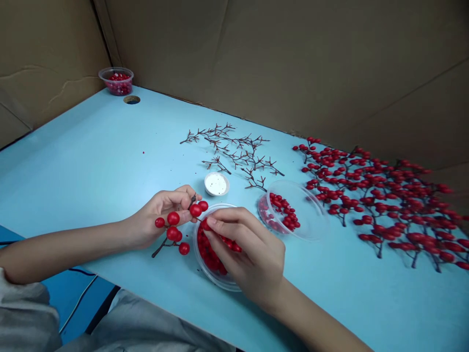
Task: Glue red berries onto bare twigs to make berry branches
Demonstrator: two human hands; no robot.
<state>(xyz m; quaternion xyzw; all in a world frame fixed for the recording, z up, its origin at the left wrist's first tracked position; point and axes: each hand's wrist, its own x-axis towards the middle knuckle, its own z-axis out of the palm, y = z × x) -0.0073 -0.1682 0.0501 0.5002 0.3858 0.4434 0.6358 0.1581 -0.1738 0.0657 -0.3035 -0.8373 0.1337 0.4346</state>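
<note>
Mid-frame, the left hand [157, 212] pinches a berry twig [172, 233], probably light, best held by its stem [159, 248]; the right hand [252, 249] pinches a berry [205, 224].

Soft light washed the blue tabletop [91, 156], cardboard walls [293, 63] sat dim, and rightmost berries [444, 188] smeared toward the edge!

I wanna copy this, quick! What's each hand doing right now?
Left hand: closed, holding a berry twig.
Right hand: closed, pinching a red berry at a twig tip.
</note>
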